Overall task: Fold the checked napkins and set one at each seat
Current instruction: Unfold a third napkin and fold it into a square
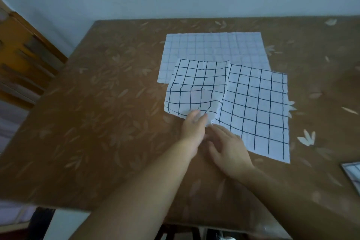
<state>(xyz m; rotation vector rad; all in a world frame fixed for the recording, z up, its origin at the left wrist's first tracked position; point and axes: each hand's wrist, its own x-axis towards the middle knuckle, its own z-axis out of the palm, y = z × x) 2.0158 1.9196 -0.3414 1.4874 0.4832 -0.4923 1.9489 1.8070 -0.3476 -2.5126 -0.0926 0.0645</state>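
Napkin (253, 107) with bold dark checks mid-tabletop (109, 103), left half buckled along a raised fold. Left hand (192, 128) grip pinching its near corner at 6 o'clock; right hand (229, 150) open, flat beside. Paler checked napkin (212, 48) at 12 o'clock, partly underneath.

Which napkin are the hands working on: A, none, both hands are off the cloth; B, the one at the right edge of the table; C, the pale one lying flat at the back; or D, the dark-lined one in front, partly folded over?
D: the left hand pinches the near edge of the dark-lined napkin, whose left part is lifted and creased, with the right hand beside it.
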